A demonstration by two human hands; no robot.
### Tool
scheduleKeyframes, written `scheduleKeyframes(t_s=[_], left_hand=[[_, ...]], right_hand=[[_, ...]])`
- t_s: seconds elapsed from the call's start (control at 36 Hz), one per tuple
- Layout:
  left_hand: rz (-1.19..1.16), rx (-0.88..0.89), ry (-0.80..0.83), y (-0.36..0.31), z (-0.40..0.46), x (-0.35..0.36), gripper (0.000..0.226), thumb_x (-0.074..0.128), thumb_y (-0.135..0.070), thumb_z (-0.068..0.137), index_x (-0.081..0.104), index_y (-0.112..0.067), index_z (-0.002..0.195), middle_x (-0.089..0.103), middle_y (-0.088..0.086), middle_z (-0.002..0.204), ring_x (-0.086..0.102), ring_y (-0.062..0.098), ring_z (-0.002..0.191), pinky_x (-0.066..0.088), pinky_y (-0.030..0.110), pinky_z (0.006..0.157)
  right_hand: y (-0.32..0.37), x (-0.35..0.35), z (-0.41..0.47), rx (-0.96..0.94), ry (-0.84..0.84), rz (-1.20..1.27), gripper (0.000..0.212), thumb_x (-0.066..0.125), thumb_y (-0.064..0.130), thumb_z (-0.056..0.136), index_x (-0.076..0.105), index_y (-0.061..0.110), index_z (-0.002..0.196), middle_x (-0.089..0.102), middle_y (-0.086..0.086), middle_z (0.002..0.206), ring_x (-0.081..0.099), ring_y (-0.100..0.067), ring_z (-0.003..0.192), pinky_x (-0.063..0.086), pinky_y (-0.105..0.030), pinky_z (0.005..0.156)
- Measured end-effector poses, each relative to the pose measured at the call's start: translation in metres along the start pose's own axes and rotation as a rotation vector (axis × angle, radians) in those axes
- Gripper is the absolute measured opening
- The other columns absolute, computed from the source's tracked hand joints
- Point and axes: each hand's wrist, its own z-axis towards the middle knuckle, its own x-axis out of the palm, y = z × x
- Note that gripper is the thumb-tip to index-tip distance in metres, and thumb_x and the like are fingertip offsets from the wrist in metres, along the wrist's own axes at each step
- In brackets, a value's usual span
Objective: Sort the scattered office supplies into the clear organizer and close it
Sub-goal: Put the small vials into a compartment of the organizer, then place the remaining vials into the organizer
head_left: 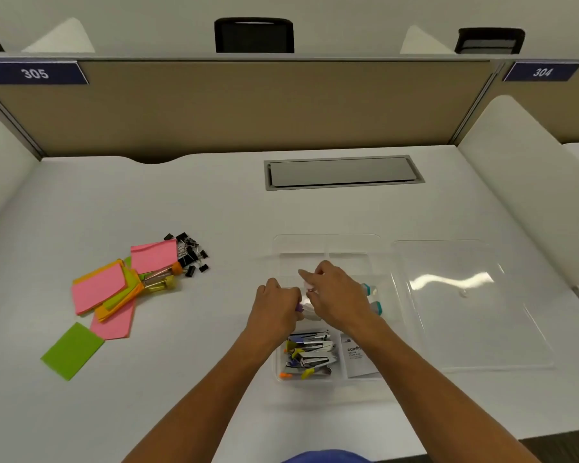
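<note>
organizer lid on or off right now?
Off. The clear lid lies flat on the desk right of the open organizer, while both hands work over its compartments.

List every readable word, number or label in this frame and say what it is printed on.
"305": blue plate on the partition, upper left.
"304": blue plate on the partition, upper right.
"camli...": white packet in the organizer; the rest of the word is hidden by the right arm.
Smaller lines under that word: too blurred to read.
No other text can be made out.
</note>
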Motion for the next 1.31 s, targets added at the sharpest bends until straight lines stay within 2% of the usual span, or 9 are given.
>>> scheduleKeyframes(t_s=[0.11,0.28,0.39,0.47,0.61,0.78,0.94,1.14,1.31], left_hand=[[0.087,0.04,0.041,-0.001,0.001,-0.001,0.016,0.067,-0.029,0.09,0.065,-0.022,0.104,0.068,0.0,0.098,0.046,0.021,0.1,0.03,0.03,0.077],[-0.017,0.015,0.093,0.007,0.003,-0.009,0.031,0.063,-0.02,0.093,0.062,-0.023,0.124,0.063,0.009,0.112,0.049,0.025,0.107,0.041,0.033,0.087],[-0.244,-0.065,-0.028,0.02,-0.003,-0.022,0.045,0.059,0.005,0.089,0.06,-0.021,0.126,0.061,0.008,0.118,0.054,0.016,0.111,0.046,0.021,0.09],[-0.313,-0.116,-0.139,0.031,-0.007,-0.031,0.042,0.056,0.006,0.091,0.062,-0.021,0.122,0.06,0.004,0.119,0.053,0.011,0.113,0.033,0.01,0.086],[-0.334,-0.159,-0.205,0.047,-0.014,-0.04,0.032,0.051,0.0,0.096,0.063,-0.018,0.12,0.064,0.003,0.116,0.046,0.015,0.118,0.034,0.014,0.089],[-0.344,-0.218,-0.248,0.064,-0.023,-0.044,0.029,0.052,-0.004,0.096,0.064,-0.021,0.116,0.064,0.0,0.114,0.042,0.016,0.116,0.029,0.016,0.088],[-0.38,-0.269,-0.271,0.081,-0.032,-0.048,0.025,0.055,-0.005,0.095,0.064,-0.02,0.113,0.064,-0.001,0.118,0.039,0.021,0.125,0.033,0.028,0.099],[-0.403,-0.328,-0.265,0.114,-0.043,-0.054,0.025,0.062,-0.009,0.092,0.064,-0.018,0.116,0.062,0.001,0.124,0.04,0.022,0.131,0.035,0.036,0.107],[-0.261,-0.372,-0.277,0.147,-0.051,-0.051,0.044,0.068,-0.009,0.087,0.056,-0.017,0.129,0.049,0.004,0.141,0.038,0.024,0.133,0.032,0.037,0.11]], right_hand=[[0.006,0.013,0.005,0.031,-0.013,-0.001,0.057,0.064,0.023,0.094,0.04,0.026,0.145,0.056,-0.004,0.135,0.053,-0.023,0.12,0.052,-0.038,0.088],[0.007,0.025,0.012,0.024,-0.037,-0.071,0.03,0.067,0.035,0.092,0.058,0.022,0.118,0.066,-0.002,0.111,0.056,-0.022,0.102,0.05,-0.035,0.073],[0.007,0.03,0.015,-0.016,-0.023,-0.134,0.026,0.066,0.038,0.093,0.065,0.027,0.116,0.066,-0.002,0.108,0.058,-0.022,0.102,0.05,-0.035,0.071],[0.007,0.036,0.015,-0.04,-0.004,-0.11,0.023,0.067,0.035,0.092,0.064,0.03,0.114,0.066,-0.001,0.102,0.058,-0.023,0.101,0.045,-0.034,0.063],[0.01,0.042,0.014,-0.001,0.054,-0.011,0.019,0.065,0.032,0.09,0.064,0.03,0.109,0.068,0.0,0.094,0.056,-0.023,0.101,0.039,-0.033,0.063],[0.01,0.041,0.014,0.087,0.122,0.092,0.014,0.063,0.031,0.091,0.069,0.032,0.103,0.07,0.0,0.1,0.062,-0.023,0.098,0.044,-0.033,0.07],[0.011,0.032,0.017,0.13,0.089,0.193,0.033,0.055,0.027,0.098,0.062,0.032,0.13,0.068,0.005,0.123,0.06,-0.018,0.114,0.051,-0.038,0.093],[0.041,0.016,0.033,-0.01,-0.027,0.243,0.028,0.051,0.032,0.101,0.067,0.028,0.124,0.07,0.01,0.121,0.061,-0.013,0.113,0.048,-0.033,0.098],[0.089,0.012,0.055,-0.129,-0.011,0.286,0.029,0.052,0.032,0.1,0.065,0.027,0.125,0.067,0.01,0.124,0.059,-0.013,0.115,0.047,-0.032,0.099]])
